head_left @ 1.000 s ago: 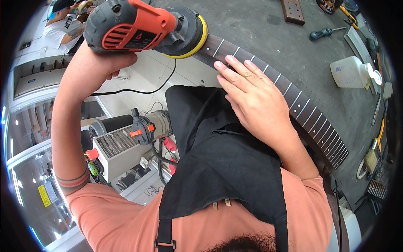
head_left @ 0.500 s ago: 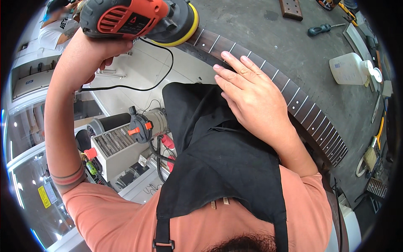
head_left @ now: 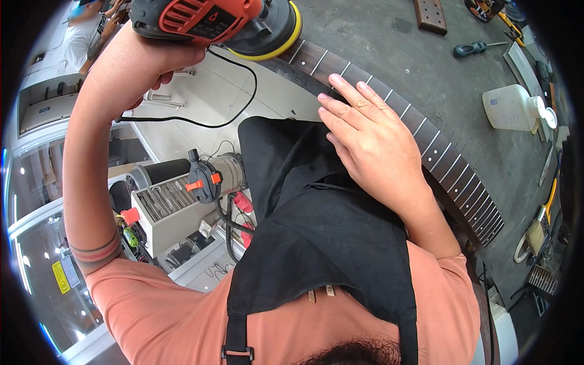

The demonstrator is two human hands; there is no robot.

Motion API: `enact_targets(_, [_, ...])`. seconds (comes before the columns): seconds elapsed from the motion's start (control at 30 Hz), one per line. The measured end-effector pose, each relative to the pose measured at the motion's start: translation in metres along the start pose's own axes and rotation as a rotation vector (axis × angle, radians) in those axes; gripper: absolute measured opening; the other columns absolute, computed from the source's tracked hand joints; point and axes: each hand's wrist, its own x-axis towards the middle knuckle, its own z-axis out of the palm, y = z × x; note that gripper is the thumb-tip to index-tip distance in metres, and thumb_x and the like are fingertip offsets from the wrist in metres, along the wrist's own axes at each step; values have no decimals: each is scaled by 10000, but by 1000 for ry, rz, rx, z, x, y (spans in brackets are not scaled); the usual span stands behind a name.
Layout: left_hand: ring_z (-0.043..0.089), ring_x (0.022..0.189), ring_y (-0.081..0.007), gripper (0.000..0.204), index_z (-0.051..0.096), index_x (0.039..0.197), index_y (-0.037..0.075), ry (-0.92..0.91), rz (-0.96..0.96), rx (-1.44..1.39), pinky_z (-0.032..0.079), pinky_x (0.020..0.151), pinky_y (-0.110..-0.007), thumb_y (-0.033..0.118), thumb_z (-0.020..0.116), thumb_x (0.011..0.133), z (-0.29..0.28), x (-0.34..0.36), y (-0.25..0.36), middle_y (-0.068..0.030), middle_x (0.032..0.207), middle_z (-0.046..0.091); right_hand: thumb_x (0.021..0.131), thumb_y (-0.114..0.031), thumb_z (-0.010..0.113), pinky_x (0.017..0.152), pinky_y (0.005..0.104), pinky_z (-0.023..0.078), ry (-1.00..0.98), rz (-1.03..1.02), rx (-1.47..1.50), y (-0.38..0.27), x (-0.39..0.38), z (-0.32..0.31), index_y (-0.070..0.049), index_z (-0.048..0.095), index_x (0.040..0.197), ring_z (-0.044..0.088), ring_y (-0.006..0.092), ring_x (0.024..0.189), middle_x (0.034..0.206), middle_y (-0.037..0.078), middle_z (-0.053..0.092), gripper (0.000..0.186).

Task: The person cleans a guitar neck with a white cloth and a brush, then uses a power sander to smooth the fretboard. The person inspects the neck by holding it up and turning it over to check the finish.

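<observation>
My left hand is wrapped round a red and black electric polisher at the upper left. Its round black pad with a yellow rim meets the far left part of a guitar neck in view; whether it presses on the wood I cannot tell. The neck's dark fretboard bears silvery frets and small white dots, and runs from the pad down to the right along the bench edge. Flat over the fretboard's near edge lies my right hand, fingers stretched out, holding nothing.
A black cord loops below the polisher. On the grey bench are a screwdriver, a drilled wooden block, a translucent bottle and a brush. A vacuum stands on the floor; another person is at the far left.
The whole view has shifted a little. The polisher stays at the same end of the neck, and my right hand keeps nearly the same spot on the fretboard.
</observation>
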Motion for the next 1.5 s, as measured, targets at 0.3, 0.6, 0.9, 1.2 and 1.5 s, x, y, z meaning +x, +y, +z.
enact_targets(0.3, [545, 604, -73, 284, 791, 1041, 86, 30, 33, -92, 409, 513, -276, 307, 857, 876, 9, -10, -1, 16, 698, 614, 943, -79, 800, 1309, 492, 433, 8, 0, 24, 1, -1, 1, -29, 804, 1217, 570, 273, 1535, 1392, 72, 771, 278])
enact_targets(0.6, [578, 652, -69, 300, 781, 1091, 81, 87, 135, -133, 450, 569, -276, 279, 869, 883, 14, -22, -3, 22, 756, 652, 949, -71, 794, 1306, 500, 435, -2, -3, 73, 0, -2, -3, -34, 816, 1173, 573, 270, 1534, 1360, 67, 786, 228])
enact_targets(0.9, [594, 659, -71, 307, 788, 1083, 77, 23, 127, -113, 447, 570, -280, 286, 874, 875, 14, -28, 9, 20, 750, 654, 939, -54, 798, 1284, 503, 462, 29, -29, 142, 3, -4, -2, -27, 821, 1146, 621, 295, 1488, 1303, 83, 810, 210])
enact_targets(1.2, [555, 650, -71, 270, 782, 1047, 69, 27, 172, -124, 433, 582, -283, 273, 862, 890, 16, -25, 14, 16, 751, 646, 935, -74, 790, 1272, 473, 486, 81, -41, 145, 3, -6, 0, -29, 818, 1065, 665, 272, 1426, 1245, 93, 819, 140])
enact_targets(1.5, [538, 610, -69, 266, 799, 1056, 91, -18, 73, -83, 375, 505, -271, 284, 853, 880, 9, -27, 21, 13, 724, 626, 937, -68, 790, 1267, 473, 492, 91, -52, 149, 2, -5, -1, -29, 817, 1058, 673, 270, 1415, 1233, 93, 821, 130])
